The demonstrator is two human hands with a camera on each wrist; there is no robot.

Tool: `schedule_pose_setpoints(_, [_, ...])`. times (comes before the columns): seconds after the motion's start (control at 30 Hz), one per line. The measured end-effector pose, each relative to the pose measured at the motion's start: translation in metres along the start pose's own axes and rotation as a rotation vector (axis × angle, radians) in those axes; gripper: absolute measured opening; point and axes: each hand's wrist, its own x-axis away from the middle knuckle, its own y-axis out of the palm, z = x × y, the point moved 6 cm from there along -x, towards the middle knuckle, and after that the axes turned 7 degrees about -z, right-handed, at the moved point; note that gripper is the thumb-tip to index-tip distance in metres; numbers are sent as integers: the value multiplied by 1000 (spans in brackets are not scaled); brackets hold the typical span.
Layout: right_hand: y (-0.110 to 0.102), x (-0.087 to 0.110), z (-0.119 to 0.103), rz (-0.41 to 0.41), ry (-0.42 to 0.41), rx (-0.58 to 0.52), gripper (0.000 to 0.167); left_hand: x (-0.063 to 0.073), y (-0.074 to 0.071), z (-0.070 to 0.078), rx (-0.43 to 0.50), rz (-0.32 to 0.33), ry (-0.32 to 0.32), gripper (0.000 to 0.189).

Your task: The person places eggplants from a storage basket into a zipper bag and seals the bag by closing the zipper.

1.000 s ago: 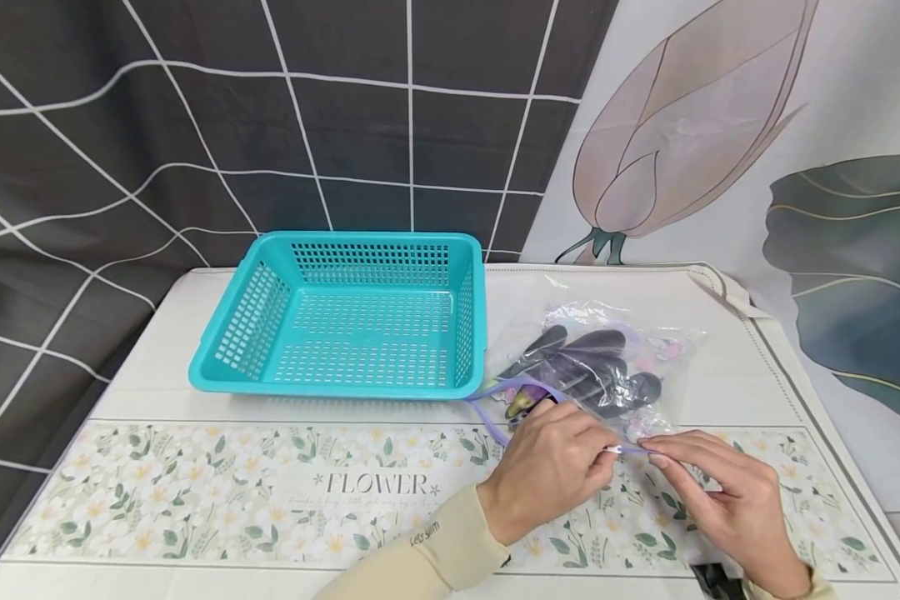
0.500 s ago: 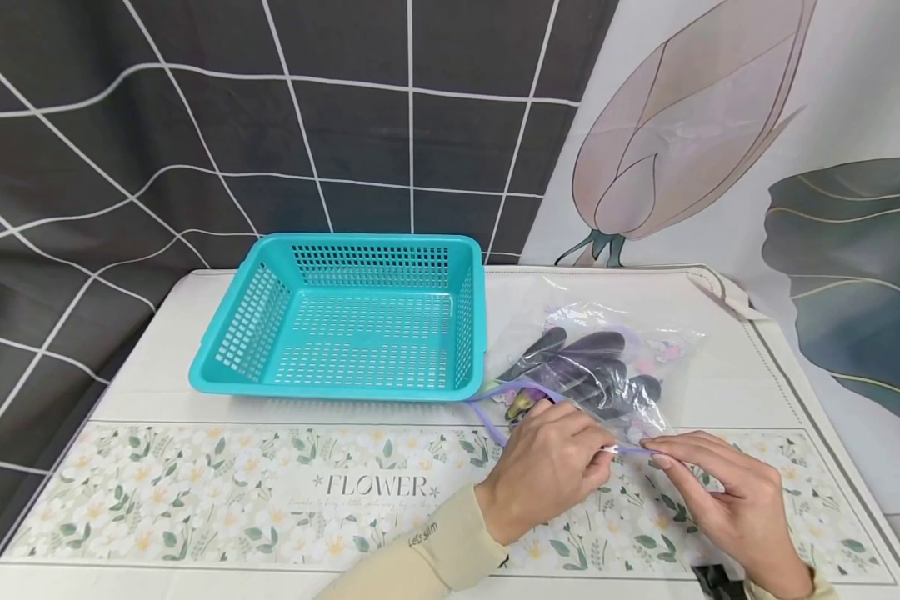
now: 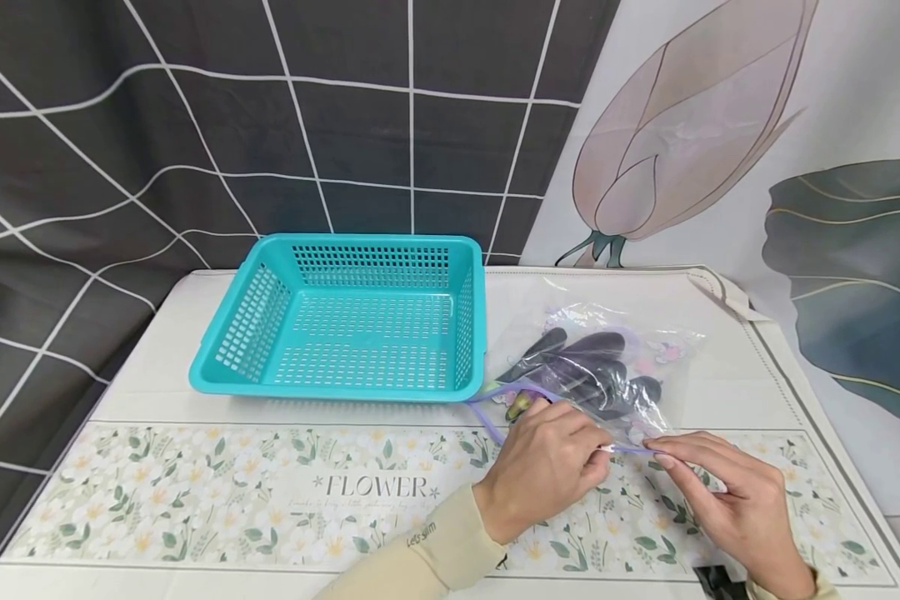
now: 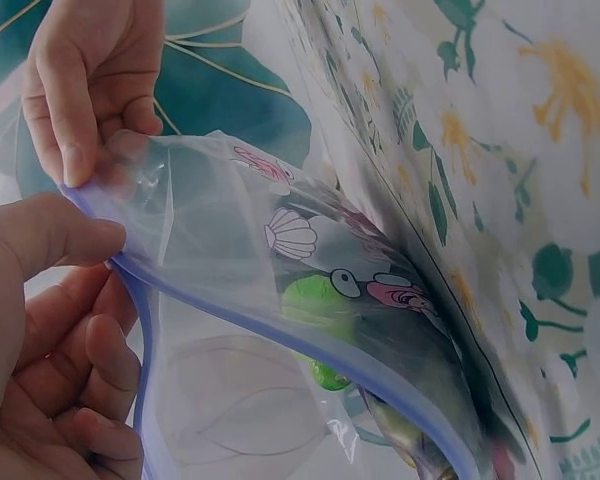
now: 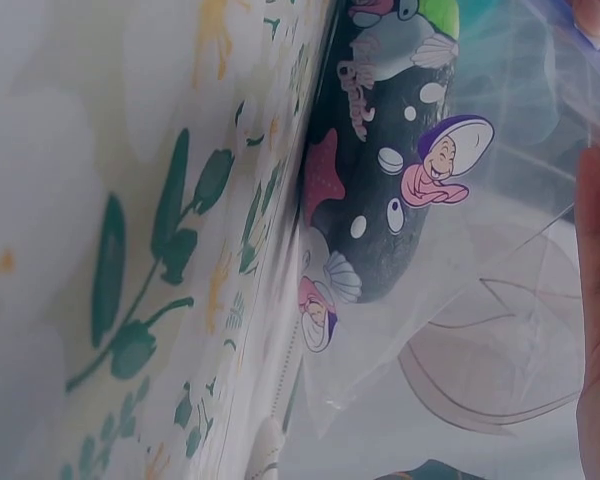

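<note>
A clear zip bag (image 3: 671,379) with a purple zip edge (image 4: 310,345) and cartoon prints lies to the right of the basket. Several dark, smooth, eggplant-like things (image 3: 607,387) show through it, and in the left wrist view a bright green piece (image 4: 320,325) too. My left hand (image 3: 547,471) pinches the zip edge between thumb and fingers, where a small white slider (image 3: 606,448) peeks out. At the edge's right end, my right hand (image 3: 738,492) pinches it with thumb and fingertips. Left of my left hand, the bag's mouth gapes in a loop.
A turquoise plastic basket (image 3: 337,390) stands at the back, left of the bag, with nothing in it. A flower-printed cover (image 3: 195,492) lies over the table. Near my right wrist is a small black object (image 3: 716,581). Curtains hang behind the table.
My left hand has shifted very slightly left along the zip edge, with the slider at its fingers. The right hand has edged slightly right. Bag and basket look the same.
</note>
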Motion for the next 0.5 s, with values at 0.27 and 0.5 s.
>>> schedule_pose_setpoints(0.27, [-1,-2,-1,11,-22,-15,17,0,-2,-1,4,9,0,9])
schedule_pose_setpoints(0.5, [-2,-1,0,14,-16,-8,16,0,-3,-2,6,19,5,9])
